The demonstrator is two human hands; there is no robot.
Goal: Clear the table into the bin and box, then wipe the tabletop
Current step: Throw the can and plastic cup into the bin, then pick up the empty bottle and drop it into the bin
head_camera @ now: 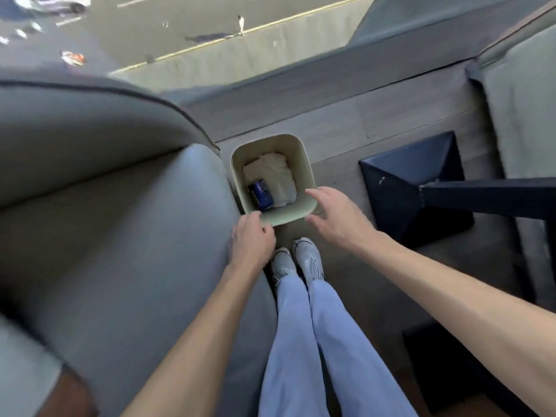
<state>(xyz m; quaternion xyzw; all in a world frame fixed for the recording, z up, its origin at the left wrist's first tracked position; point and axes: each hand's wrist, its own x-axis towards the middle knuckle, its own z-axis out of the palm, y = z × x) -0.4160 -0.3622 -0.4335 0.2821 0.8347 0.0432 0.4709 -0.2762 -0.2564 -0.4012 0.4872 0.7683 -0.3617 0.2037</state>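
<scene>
Standing over the bin (pixel 279 136), the person is curling the left grip (pixel 251 239) over its near-left rim corner, apparently holding it. The right grip (pixel 337 215) is hovering spread wide and empty just beside the near-right corner. The bin is sitting on the floor between a sofa (pixel 120 221) and a dark counter base (pixel 406 182), with white paper (pixel 276 176) and a blue can (pixel 261 194) lying inside. Lifting by one corner is risking a tilt that spills the contents. The tight gap is also inviting a knock against the sofa or the shoes (pixel 301 260) just below.
</scene>
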